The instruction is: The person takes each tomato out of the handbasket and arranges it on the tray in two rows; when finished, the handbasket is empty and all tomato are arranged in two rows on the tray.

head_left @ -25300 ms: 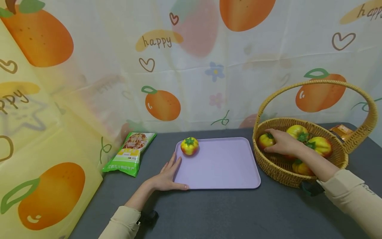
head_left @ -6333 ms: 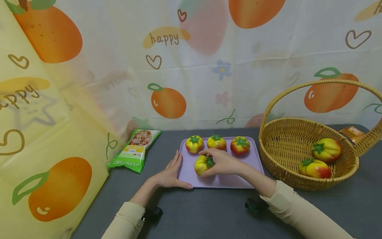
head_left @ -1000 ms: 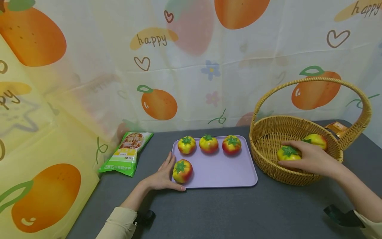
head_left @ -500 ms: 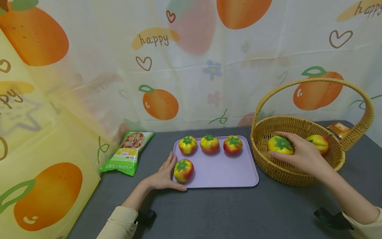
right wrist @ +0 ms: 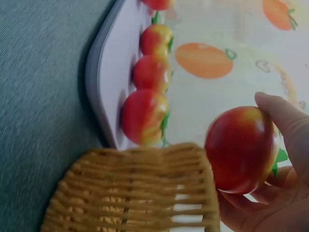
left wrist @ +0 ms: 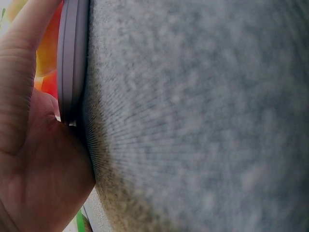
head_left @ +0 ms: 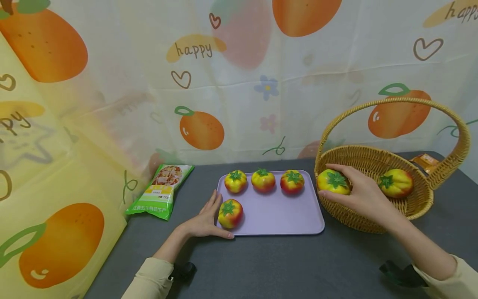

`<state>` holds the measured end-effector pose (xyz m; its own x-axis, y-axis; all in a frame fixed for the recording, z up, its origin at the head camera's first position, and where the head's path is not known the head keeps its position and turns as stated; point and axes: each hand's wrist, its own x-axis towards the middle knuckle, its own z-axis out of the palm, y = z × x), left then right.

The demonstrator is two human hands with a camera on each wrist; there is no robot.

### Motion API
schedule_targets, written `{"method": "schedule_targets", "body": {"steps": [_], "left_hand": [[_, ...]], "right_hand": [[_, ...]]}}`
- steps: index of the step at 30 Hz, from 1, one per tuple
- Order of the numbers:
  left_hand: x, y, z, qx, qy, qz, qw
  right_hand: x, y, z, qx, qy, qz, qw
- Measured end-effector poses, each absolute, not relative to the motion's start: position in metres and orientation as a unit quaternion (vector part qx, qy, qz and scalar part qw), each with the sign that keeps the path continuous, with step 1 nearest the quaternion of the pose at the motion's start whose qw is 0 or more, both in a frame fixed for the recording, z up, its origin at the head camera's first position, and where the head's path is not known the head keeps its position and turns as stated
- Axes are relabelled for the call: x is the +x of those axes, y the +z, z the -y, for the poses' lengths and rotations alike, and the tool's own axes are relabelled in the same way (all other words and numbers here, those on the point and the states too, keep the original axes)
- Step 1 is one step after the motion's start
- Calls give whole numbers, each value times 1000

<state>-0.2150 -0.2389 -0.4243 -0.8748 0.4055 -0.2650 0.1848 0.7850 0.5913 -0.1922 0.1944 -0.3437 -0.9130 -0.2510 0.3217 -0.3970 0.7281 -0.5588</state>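
Note:
My right hand [head_left: 360,193] grips a yellow-and-red tomato [head_left: 333,181] with a green leafy top, thumb and fingers round its sides. It is above the left rim of the wicker basket [head_left: 358,220]; in the right wrist view the tomato [right wrist: 241,150] shows its red underside over the wicker. One more tomato [head_left: 396,183] lies in the basket. My left hand [head_left: 203,222] rests at the front left corner of the lilac tray [head_left: 284,216], fingers spread along its left edge and thumb at the front. Three tomatoes [head_left: 263,181] line the tray's back; another tomato [head_left: 230,214] sits front left.
A green-and-white food packet [head_left: 160,192] lies left of the tray. Behind the basket's right side is a small orange packet [head_left: 425,162]. The basket's tall handle [head_left: 392,99] arches over it. A printed curtain [head_left: 239,95] hangs along the back of the dark table [head_left: 261,265].
Over the last second my right hand lifts the tomato and carries it left to the basket's rim. Since the oldest frame, several tomatoes have moved from basket to tray. My left hand stays put.

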Motion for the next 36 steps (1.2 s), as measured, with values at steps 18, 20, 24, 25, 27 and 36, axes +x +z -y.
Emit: {"method": "schedule_targets", "body": {"steps": [18, 20, 24, 25, 27, 36], "left_hand": [[-215, -425, 239, 159, 288, -925, 192], [-215, -425, 239, 158, 288, -925, 192], [-215, -425, 239, 157, 289, -925, 192], [-215, -425, 239, 157, 290, -924, 193], [-215, -425, 239, 157, 290, -924, 193], [-215, -425, 239, 151, 293, -924, 197]], "right_hand": [[-196, -353, -152, 225, 362, 901, 74], [-197, -356, -147, 233, 366, 898, 73], [-199, -363, -137, 245, 364, 896, 70], [-199, -364, -135, 247, 363, 896, 69], [-200, -368, -131, 245, 364, 896, 63], [-202, -377, -114, 264, 359, 892, 70]]}}
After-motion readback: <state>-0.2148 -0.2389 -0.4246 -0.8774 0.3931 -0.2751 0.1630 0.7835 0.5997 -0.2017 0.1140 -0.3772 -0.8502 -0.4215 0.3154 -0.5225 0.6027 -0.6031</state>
